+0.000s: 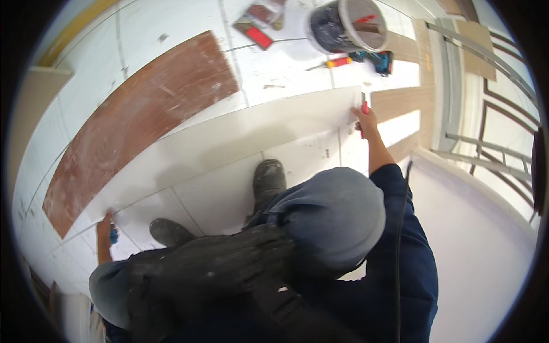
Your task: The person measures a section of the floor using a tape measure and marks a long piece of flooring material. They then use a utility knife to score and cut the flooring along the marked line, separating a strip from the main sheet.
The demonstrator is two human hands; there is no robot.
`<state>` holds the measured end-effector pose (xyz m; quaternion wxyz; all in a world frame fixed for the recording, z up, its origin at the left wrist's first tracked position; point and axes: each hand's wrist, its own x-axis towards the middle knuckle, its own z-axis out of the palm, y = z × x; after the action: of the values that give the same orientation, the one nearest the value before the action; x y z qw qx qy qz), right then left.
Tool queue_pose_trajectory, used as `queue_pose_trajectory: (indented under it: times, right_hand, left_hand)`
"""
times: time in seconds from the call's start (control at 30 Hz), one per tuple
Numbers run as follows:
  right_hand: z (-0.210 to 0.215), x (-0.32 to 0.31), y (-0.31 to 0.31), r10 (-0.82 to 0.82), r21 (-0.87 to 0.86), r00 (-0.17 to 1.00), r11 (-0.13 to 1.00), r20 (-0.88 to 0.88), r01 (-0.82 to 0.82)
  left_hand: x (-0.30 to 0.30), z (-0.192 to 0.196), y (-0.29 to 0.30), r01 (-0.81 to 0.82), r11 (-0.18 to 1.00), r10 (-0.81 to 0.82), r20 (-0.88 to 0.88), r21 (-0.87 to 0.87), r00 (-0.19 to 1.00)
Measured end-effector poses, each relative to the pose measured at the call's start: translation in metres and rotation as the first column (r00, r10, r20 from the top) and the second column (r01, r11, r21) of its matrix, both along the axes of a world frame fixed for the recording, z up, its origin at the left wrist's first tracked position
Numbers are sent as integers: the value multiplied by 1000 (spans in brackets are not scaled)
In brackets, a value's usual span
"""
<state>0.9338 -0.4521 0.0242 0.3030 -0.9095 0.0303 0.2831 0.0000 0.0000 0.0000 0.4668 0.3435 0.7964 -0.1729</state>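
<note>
A long white strip of board (240, 134) lies across the tiled floor in front of my boots. At its right end my right hand (366, 121) is closed round a red utility knife (365, 107), whose grey blade end points away from me over the board's edge. My left hand (104, 231) is down by the strip's left end, with its index finger stretched toward the edge. A small blue object (114, 235) shows in that palm; its kind is too small to make out. Beyond the strip lies a curved-looking reddish-brown board (148, 123).
A dark bucket (331, 28) stands at the far right, with a cordless drill (377, 62) and a yellow-red screwdriver (338, 62) near it. A red-handled trowel (259, 38) lies left of it. Wood-look planks (394, 106) and metal ladder rails (486, 51) are at the right.
</note>
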Motion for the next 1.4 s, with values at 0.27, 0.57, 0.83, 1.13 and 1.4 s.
queue_pose_trajectory:
  times: [0.27,0.57,0.83,1.13,1.4]
  right_hand:
    - [19,31,-23,48,-55,998,997,-45,-50]
    - [30,5,7,232,-208,970,947,-78,-243]
    - [99,-52,10,306,54,944,952,-126,-302]
    - [205,-136,60,464,197,872,880,-155,-433]
    - [174,-117,125,481,60,846,874,-231,-481]
  left_hand:
    - [104,-22,-82,-705,709,568,572,26,592]
    - [137,30,-95,-755,654,656,536,-51,532]
    - [134,34,-105,-666,742,547,643,-76,536]
    - [159,18,-90,-702,710,557,650,-50,517]
    - [109,19,-30,-859,512,542,770,15,336]
